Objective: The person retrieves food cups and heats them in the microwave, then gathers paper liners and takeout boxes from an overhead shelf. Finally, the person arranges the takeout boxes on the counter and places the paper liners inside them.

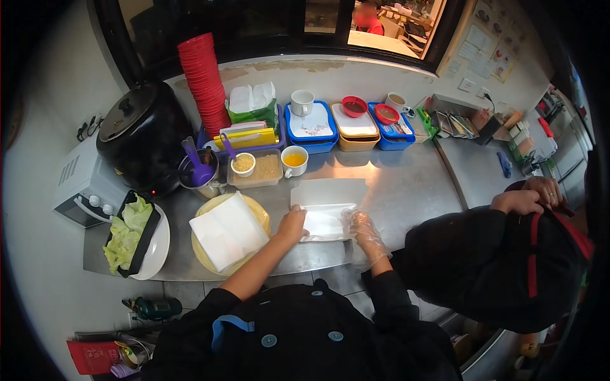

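A white paper food box point(329, 190) stands at the front of the steel counter, its lid flap raised and its inside facing me. My bare left hand point(292, 225) grips the left side of the box, thumb toward the inside. On the opposite side, my right hand point(366, 233), in a clear plastic glove, holds the right edge. To the left of the box, white paper sheets point(229, 230) lie on a round yellow plate point(262, 216). A white cup of yellow liquid point(294, 162) and a small bowl of crumbly yellow food point(243, 165) stand behind my left hand.
A co-worker point(489, 260) leans in at the right. Lettuce point(130, 232) fills a black tray at the left, near a black cooker point(141, 136). Stacked red bowls point(204, 82) and blue-rimmed containers point(312, 127) line the back wall.
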`<move>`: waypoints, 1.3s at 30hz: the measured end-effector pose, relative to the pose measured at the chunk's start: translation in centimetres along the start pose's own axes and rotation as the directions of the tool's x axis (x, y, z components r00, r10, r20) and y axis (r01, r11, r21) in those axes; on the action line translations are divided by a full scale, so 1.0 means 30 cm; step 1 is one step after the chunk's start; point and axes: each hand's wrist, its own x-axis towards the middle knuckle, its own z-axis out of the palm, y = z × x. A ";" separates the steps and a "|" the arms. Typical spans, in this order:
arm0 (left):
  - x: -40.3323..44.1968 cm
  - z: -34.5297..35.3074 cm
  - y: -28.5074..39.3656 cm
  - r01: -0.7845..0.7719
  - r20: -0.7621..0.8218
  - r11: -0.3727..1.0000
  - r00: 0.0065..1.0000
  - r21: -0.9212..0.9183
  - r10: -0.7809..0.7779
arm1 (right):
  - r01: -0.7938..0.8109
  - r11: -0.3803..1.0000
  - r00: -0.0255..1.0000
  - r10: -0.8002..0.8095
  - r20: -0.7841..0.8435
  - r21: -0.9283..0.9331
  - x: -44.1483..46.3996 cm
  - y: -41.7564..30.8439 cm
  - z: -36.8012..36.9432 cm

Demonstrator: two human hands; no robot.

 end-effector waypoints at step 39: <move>-0.076 0.028 -0.012 -0.149 -0.401 0.986 0.910 -0.071 0.109 | 0.035 0.769 0.935 -0.251 -0.250 -0.638 -0.035 0.092 0.049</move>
